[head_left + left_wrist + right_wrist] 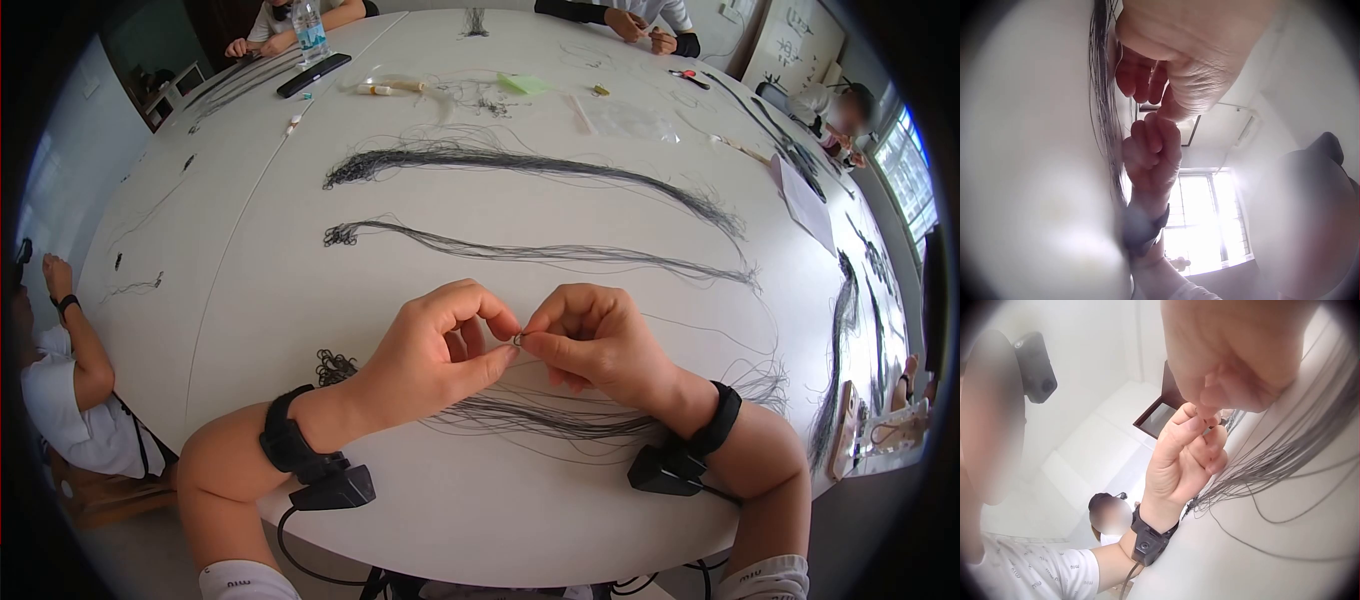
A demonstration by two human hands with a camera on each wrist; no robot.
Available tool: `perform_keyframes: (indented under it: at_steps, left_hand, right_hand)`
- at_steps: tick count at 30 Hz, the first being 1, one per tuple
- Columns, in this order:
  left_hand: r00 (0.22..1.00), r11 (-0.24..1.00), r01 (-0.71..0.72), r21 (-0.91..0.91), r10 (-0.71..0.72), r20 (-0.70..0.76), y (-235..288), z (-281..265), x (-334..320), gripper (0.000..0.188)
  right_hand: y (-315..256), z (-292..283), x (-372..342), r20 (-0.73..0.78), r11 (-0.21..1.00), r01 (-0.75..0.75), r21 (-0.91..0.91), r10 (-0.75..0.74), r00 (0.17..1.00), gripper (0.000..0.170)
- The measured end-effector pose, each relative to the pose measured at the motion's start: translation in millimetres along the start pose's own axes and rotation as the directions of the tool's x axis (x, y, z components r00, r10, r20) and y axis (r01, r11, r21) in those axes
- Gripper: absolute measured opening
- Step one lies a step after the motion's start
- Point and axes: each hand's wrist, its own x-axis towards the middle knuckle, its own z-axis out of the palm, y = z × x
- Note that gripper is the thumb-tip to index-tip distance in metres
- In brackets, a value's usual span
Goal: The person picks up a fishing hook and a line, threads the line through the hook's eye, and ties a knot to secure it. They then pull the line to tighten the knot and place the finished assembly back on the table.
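Note:
My left hand (435, 345) and right hand (595, 335) meet fingertip to fingertip over the table. Between them is a small loop of thin dark wire (517, 340), pinched by thumb and index finger on each side. The fingertips hide most of the loop. Below the hands lies a bundle of thin dark wires (560, 420), its curled loop ends (335, 367) showing beside my left wrist. In the right wrist view the strands (1285, 456) fan out past the fingers.
Two more wire bundles, a thick one (520, 165) and a thinner one (530, 252), lie across the white table (450, 520) beyond my hands. Farther back are a plastic bag (635, 122), a green paper (523, 83) and a bottle (311, 38). Other people sit around the edge.

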Motion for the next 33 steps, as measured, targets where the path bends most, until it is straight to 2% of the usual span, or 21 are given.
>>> perform_keyframes:
  at_steps: [11, 13, 16, 26, 29, 33]
  left_hand:
    - [0.983, 0.971, -0.164, 0.172, 0.176, -0.060, 2.2, 1.1, -0.2, 0.012]
    - [0.961, 0.952, -0.243, 0.187, 0.263, -0.090, -0.6, 1.9, 0.7, 0.009]
    - [0.972, 0.958, -0.210, 0.196, 0.225, -0.062, 1.7, 0.5, -0.5, 0.012]
    - [0.973, 0.955, -0.204, 0.217, 0.223, -0.065, 0.2, 1.3, -0.6, 0.008]
    - [0.963, 0.945, -0.246, 0.214, 0.263, -0.053, -2.6, 0.6, 0.2, 0.006]
    - [0.971, 0.953, -0.225, 0.203, 0.235, -0.030, -1.7, 0.6, -0.2, 0.006]
  right_hand:
    - [-1.2, -1.8, -0.6, 0.018, 1.000, -0.015, -0.025, 0.015, 1.000, 0.013]
    - [-1.3, -2.9, -0.8, 0.039, 0.999, -0.024, -0.033, 0.025, 0.999, 0.016]
    - [0.0, -3.0, -0.4, 0.045, 1.000, -0.021, -0.021, 0.022, 0.999, 0.016]
    - [-1.7, -1.9, -1.5, 0.049, 0.997, -0.046, -0.066, 0.049, 0.998, 0.018]
    - [-2.2, -1.2, -1.5, 0.054, 0.995, -0.045, -0.093, 0.050, 0.997, 0.018]
    - [-4.6, -1.3, -2.5, 0.070, 0.993, -0.042, -0.113, 0.050, 0.996, 0.018]
